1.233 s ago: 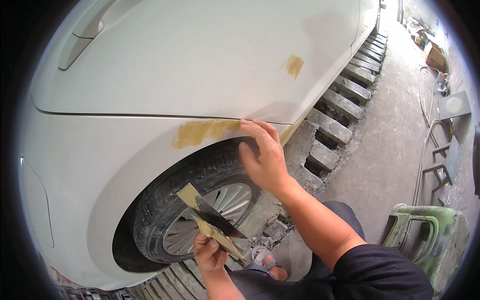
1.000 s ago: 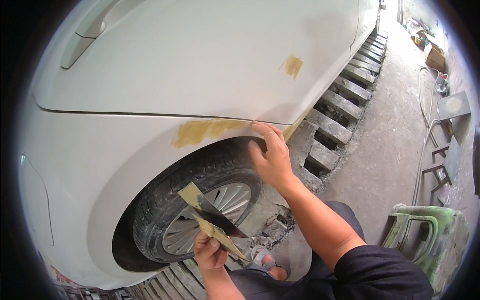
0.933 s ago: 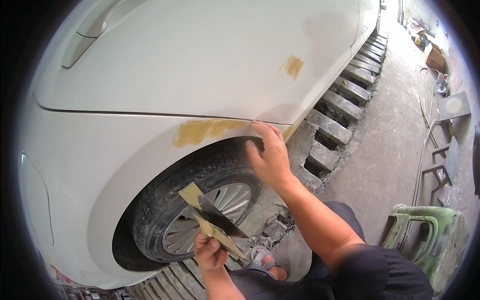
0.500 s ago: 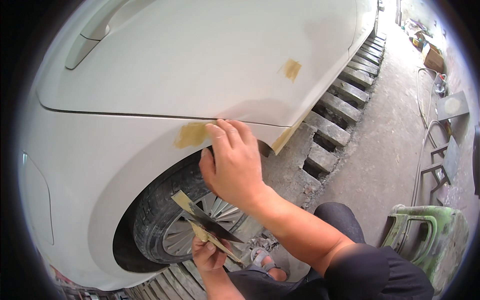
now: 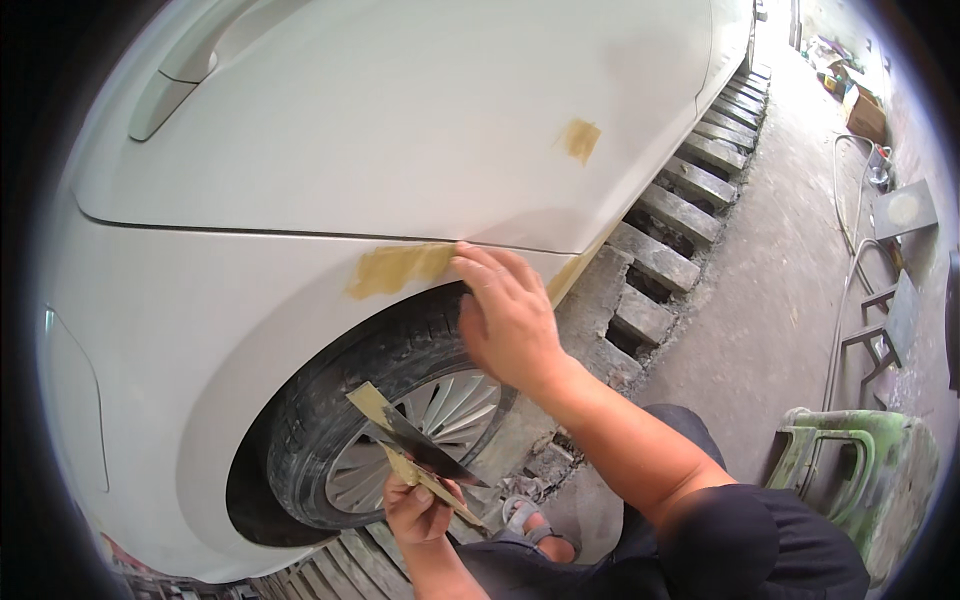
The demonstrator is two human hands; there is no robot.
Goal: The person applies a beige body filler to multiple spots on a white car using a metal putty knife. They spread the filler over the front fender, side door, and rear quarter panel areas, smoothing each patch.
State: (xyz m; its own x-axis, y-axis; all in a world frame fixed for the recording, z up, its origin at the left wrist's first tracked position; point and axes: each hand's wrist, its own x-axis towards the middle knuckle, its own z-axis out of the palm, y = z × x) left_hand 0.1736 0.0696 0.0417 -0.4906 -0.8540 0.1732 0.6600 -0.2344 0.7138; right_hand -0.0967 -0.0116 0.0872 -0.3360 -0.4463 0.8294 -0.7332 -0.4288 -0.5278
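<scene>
My left hand grips two flat spreaders with dull yellow paste on them, held in front of the tire and spoked wheel. My right hand rests its fingertips on the white car's fender just above the wheel arch, at the right end of a yellow filler patch; its fingers are loosely stretched with nothing held. A smaller yellow patch shows on the door above.
Broken concrete slats run beside the car. Along the right are a green plastic stool, a dark metal stand, looped hoses and a cardboard box. My sandalled foot is below.
My right hand swept left across the larger patch, then came partway back right, uncovering most of it. My left hand, with the spreaders, sits slightly lower and further left than at first.
</scene>
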